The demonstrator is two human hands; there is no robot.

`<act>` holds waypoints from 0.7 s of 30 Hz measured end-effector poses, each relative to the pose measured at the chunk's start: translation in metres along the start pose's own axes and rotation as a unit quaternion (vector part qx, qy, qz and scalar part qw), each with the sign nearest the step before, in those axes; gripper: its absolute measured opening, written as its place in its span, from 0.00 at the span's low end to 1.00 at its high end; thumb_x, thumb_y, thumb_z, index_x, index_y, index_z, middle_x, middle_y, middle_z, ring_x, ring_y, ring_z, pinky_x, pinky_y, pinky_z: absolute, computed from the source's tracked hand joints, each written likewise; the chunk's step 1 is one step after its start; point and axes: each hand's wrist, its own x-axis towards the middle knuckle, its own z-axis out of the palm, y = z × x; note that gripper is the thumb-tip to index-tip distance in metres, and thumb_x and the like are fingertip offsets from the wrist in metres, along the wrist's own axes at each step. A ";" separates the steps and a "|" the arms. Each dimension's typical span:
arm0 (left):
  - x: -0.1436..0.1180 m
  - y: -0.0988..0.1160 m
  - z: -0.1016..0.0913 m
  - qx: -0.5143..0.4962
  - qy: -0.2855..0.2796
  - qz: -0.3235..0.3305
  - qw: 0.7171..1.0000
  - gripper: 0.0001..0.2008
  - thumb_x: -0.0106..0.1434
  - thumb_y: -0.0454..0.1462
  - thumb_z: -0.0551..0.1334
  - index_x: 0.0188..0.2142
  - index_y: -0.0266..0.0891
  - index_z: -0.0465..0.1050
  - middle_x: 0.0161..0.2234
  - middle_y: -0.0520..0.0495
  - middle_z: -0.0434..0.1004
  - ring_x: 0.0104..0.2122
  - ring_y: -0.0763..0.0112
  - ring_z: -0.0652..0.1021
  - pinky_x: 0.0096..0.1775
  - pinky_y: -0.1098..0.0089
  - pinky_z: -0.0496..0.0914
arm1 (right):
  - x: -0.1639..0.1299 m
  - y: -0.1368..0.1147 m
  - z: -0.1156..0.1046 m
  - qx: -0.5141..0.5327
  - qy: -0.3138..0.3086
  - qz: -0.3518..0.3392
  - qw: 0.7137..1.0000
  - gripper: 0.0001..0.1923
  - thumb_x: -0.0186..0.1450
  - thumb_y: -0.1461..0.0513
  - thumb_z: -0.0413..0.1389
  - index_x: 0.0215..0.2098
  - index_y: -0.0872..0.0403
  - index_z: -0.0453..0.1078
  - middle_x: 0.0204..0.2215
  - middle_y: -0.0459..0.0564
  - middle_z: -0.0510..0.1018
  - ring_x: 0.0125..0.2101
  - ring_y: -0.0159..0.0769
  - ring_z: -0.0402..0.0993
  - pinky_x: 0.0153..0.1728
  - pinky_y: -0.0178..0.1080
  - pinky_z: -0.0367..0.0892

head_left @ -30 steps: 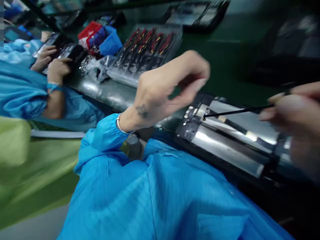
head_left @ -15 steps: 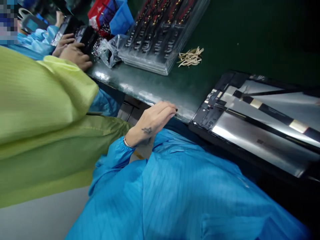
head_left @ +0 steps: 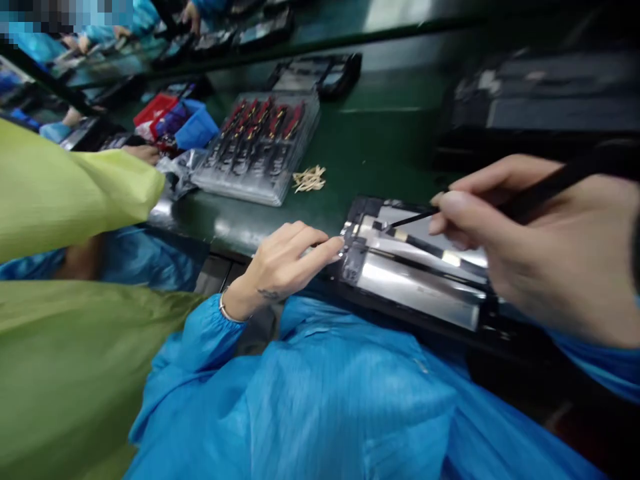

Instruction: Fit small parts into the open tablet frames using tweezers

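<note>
An opened tablet-like device point(head_left: 420, 290) lies near the table's front edge, its silver battery panels and dark ribbon strip showing. My right hand point(head_left: 540, 247) grips a black pen-like tool point(head_left: 565, 180) whose thin shaft slants down to the strip near the device's left end. Blur hides what kind of tip it has. At that left end is my left hand point(head_left: 290, 260), fingers bent and drawn together by the device's corner. Whatever lies between those fingertips is too small to make out.
Clear stacked trays point(head_left: 260, 150) hold red and black cables. Beside them are a heap of pale strips point(head_left: 310, 179), a blue bin point(head_left: 196, 125) and a red bin point(head_left: 155, 113). More dark devices point(head_left: 560, 93) lie behind. A co-worker's yellow-green sleeve point(head_left: 100, 193) is close on the left.
My right hand has come into view with the black tool over the device. My left hand has shifted from the table edge to the device's left end. The view has moved, showing more of the table.
</note>
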 end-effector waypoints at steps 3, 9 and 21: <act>0.057 0.000 0.018 0.066 0.098 0.072 0.990 0.12 0.75 0.43 0.64 0.40 0.35 0.76 0.27 0.49 0.73 0.28 0.69 0.71 0.32 0.65 0.64 | 0.008 0.002 0.003 0.033 0.019 -0.045 0.998 0.08 0.69 0.61 0.66 0.31 0.52 0.77 0.25 0.45 0.80 0.22 0.29 0.68 0.24 0.38 0.61; 0.112 0.003 0.038 0.164 0.150 0.119 0.968 0.16 0.73 0.32 0.62 0.26 0.39 0.69 0.21 0.52 0.65 0.24 0.69 0.67 0.29 0.64 0.57 | 0.011 0.010 0.000 0.104 0.019 -0.041 0.994 0.08 0.71 0.61 0.64 0.32 0.51 0.76 0.26 0.44 0.80 0.23 0.28 0.67 0.24 0.36 0.63; 0.118 -0.007 0.039 -0.474 0.078 -0.245 0.842 0.15 0.72 0.46 0.68 0.37 0.37 0.85 0.34 0.47 0.85 0.22 0.80 0.70 0.25 0.75 0.65 | 0.030 0.026 -0.004 0.011 -0.020 -0.127 0.992 0.08 0.69 0.55 0.66 0.36 0.50 0.79 0.32 0.46 0.82 0.31 0.35 0.74 0.31 0.40 0.66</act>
